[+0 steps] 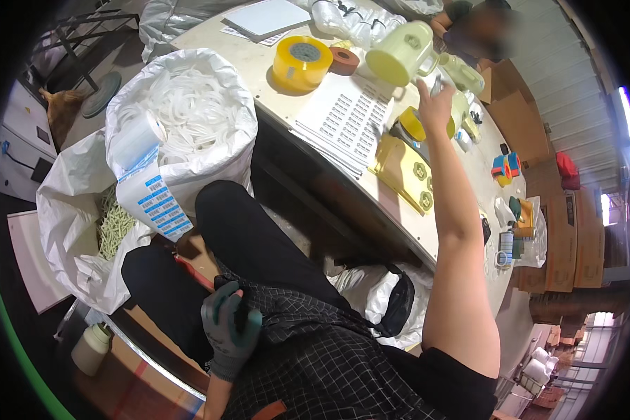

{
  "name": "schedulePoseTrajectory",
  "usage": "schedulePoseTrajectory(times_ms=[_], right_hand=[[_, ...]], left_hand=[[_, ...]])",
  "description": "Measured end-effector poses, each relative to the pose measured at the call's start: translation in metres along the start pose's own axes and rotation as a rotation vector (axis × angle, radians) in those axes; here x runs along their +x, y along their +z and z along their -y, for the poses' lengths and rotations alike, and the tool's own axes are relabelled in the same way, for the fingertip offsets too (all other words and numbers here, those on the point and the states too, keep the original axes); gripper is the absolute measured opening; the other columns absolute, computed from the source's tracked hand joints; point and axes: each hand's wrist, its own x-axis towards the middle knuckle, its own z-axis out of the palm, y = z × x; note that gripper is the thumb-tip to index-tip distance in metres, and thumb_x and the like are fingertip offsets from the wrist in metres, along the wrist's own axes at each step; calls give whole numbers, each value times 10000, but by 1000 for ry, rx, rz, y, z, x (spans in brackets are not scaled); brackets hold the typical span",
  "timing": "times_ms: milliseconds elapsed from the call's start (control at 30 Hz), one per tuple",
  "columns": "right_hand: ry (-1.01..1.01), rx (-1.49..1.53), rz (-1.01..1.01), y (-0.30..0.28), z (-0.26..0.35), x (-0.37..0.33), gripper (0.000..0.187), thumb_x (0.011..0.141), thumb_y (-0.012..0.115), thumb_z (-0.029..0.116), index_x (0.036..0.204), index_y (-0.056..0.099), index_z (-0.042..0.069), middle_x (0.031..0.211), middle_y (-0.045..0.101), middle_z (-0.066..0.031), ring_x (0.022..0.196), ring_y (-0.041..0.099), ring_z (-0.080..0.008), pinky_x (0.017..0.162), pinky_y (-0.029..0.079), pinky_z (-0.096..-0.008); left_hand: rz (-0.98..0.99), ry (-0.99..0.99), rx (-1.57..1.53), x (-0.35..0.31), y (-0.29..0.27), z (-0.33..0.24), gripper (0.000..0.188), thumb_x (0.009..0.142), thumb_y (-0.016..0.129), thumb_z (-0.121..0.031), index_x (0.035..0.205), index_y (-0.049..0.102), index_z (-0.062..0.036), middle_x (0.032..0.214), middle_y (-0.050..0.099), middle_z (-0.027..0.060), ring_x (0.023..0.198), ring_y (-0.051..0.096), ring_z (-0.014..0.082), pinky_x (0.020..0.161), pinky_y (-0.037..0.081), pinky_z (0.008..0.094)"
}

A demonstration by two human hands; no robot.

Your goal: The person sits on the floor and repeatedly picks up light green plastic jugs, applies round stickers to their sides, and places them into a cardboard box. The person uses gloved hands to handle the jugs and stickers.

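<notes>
My bare right hand (435, 105) reaches far across the table, its fingers bent around a small greyish piece that I cannot make out. Just beyond the fingertips is the handle of a pale yellow-green jug (401, 53). Another pale green jug (463, 75) lies behind the hand, and a third pale green vessel (458, 113) is partly hidden by it. My left hand (232, 332), in a grey glove with dark green fingertips, rests over my checked apron. Its fingers are loosely curved and apart from the thumb. Close to it, a red-handled tool (193, 273) lies by my knee.
On the table (269, 98) are a yellow tape roll (302, 64), label sheets (343, 122) and yellow printed cards (404, 171). A white sack (241, 133) of clear plastic rings stands left, beside a sack (63, 210) of small green pieces. Another person (462, 31) sits across.
</notes>
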Motion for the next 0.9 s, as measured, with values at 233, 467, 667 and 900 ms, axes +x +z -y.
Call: schedulePoseTrajectory(times_ms=[233,467,667,900], right_hand=[[33,-319,337,-40,-54,-133,465,1013,747,320,1340,556,49,1208,725,-240,1121,693,-466,910,546,-546],[-111,-375,243,-37,-81,-149,368,1000,744,268,1274,625,54,1122,760,-233,1039,731,-451,893,567,-540],[-141,-334,261,-24,-65,-147,370,977,777,239,1237,595,50,1150,728,-187,1086,696,-413,893,553,-507],[-157,-315,241,-26,-70,-148,354,980,778,243,1242,611,74,1214,703,-159,1080,701,-402,894,561,-497]], left_hand=[[-236,-230,-6,-21,-21,25,488,844,712,20,1328,652,-11,1357,673,226,1234,655,406,1082,519,489],[-270,-267,54,-29,-41,59,391,949,718,-39,1334,657,1,1318,687,237,1197,665,407,1062,511,489],[-228,-202,222,-35,-27,59,389,942,770,-130,1316,686,-66,1316,725,185,1173,677,403,1042,479,505],[-212,-178,250,-27,-26,58,371,954,766,-120,1310,685,-53,1298,726,189,1172,676,403,1041,488,504]])
